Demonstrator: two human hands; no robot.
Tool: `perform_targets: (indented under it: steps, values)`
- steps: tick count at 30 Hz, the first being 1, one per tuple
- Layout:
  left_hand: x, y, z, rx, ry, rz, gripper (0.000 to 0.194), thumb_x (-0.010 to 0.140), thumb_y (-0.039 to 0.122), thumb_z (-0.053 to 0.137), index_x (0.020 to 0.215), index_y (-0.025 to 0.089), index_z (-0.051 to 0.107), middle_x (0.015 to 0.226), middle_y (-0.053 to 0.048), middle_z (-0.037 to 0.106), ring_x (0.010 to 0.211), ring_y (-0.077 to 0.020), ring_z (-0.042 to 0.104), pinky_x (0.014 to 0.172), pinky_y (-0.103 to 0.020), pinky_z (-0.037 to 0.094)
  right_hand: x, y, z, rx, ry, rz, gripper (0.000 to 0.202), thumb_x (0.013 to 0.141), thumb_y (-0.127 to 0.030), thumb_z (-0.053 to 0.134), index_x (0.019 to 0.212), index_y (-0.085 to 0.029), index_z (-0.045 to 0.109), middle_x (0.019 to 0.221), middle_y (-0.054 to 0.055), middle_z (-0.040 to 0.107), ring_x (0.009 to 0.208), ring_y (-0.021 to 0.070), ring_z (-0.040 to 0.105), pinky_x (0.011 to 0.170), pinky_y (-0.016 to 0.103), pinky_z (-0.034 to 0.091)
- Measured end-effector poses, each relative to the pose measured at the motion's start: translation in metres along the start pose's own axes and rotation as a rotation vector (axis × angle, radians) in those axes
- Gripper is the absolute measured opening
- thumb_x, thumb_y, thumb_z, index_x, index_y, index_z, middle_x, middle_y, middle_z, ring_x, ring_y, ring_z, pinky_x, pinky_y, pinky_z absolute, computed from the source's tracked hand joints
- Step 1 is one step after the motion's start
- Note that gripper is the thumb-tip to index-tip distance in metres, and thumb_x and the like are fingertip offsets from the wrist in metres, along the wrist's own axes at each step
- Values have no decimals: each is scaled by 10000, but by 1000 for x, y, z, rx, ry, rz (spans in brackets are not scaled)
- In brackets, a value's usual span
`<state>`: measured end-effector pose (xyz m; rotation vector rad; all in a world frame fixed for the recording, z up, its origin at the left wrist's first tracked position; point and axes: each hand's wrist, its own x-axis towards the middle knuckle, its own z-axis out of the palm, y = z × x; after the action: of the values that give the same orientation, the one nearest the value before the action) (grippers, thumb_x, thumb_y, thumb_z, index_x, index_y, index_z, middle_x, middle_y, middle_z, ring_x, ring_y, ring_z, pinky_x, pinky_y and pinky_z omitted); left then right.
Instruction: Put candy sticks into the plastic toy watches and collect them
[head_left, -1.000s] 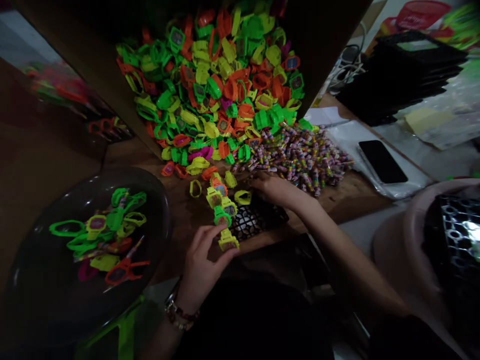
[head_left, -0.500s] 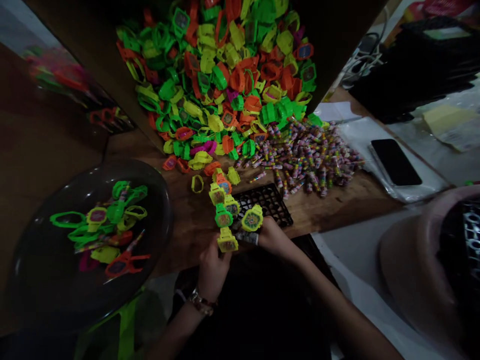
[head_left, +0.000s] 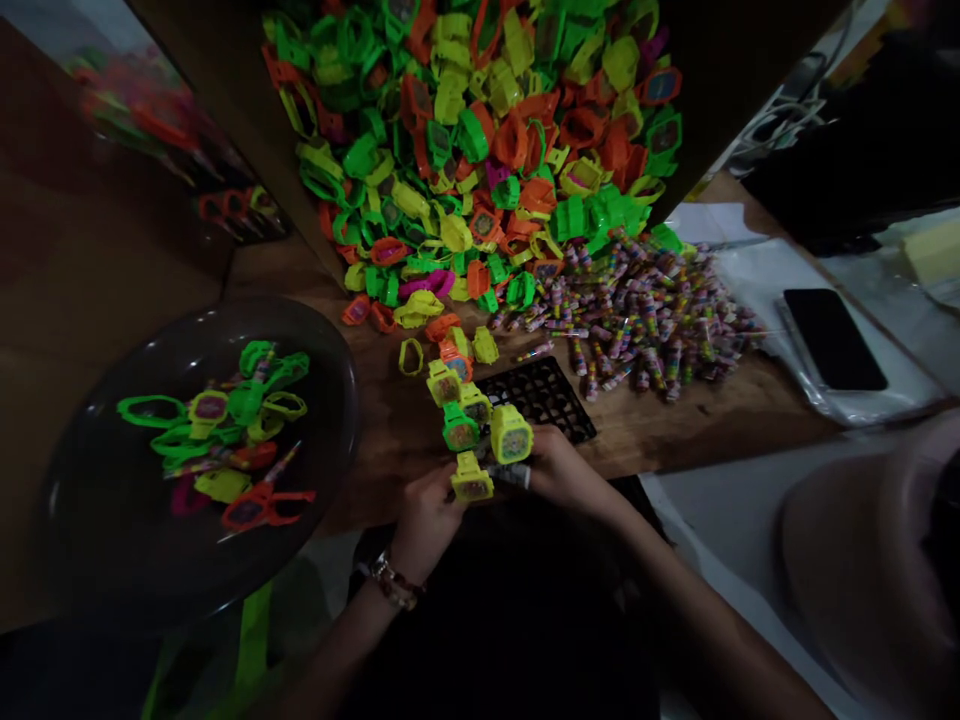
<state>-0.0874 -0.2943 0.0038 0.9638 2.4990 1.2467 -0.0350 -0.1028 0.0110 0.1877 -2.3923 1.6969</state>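
A second ago the right hand was out toward one o'clock, at the near edge of the heap of small printed tubes; now it has come back close to the left hand, with a held yellow watch at its fingers, tilted a little from how it faced half a second ago. A yellow one lay by that hand near the tray's far corner then and is no longer there, so I take it to be the same. The right grip looks closed on the watch, though the fingertips are partly hidden behind it; the left grip is curled in at the left side of the near yellow watch, and I can't tell whether it pinches or only steadies it. Between the grips is a pale printed piece, too dim to make out. To my mind, reaching has given way to close work with both hands. From those hands, twelve being straight ahead, a green watch and other yellow watches trail toward eleven, the black grid tray lies about one on the wooden worktop, and the big heap of bright watches rises at twelve. The dark bowl sits at nine, the phone at two, both untouched.
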Motion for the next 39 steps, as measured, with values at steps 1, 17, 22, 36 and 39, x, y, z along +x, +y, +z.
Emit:
perform_targets:
  steps: [1, 17, 22, 36, 39]
  values:
    - [1, 0, -2, -7, -12, 8, 104, 771, 147, 624, 812, 167, 719, 755, -54, 734, 651, -170, 685, 599, -228, 528, -1, 1, 1, -17, 16, -10, 196, 848, -346, 603, 771, -202, 711, 754, 47, 683, 704, 164, 644, 659, 250, 502]
    - [5, -3, -5, -12, -33, 35, 70, 776, 195, 647, 801, 183, 711, 704, -37, 714, 624, -163, 667, 572, -230, 520, 1, -8, -1, -91, -101, 12, 235, 881, -308, 553, 752, -196, 713, 690, 47, 665, 634, 149, 630, 585, 224, 465]
    - [3, -6, -5, -21, -22, 71, 116, 798, 192, 624, 863, 191, 721, 795, -50, 718, 705, -164, 681, 656, -240, 543, 4, 0, -2, -46, -31, 61, 180, 833, -349, 615, 770, -222, 726, 720, 33, 706, 646, 167, 659, 605, 247, 494]
    - [-3, -7, 7, -75, 94, 26, 70, 773, 157, 594, 765, 191, 654, 816, -27, 641, 726, -139, 642, 644, -225, 535, 1, 0, 1, -185, -90, -37, 167, 862, -236, 565, 762, -193, 692, 701, 51, 669, 635, 151, 625, 581, 224, 448]
    - [-3, -4, 0, -111, 70, 23, 84, 750, 129, 593, 790, 189, 636, 853, -29, 636, 776, -146, 643, 672, -233, 546, -1, 2, 3, -204, -85, -40, 169, 851, -195, 556, 737, -196, 681, 675, 43, 659, 633, 155, 627, 574, 223, 450]
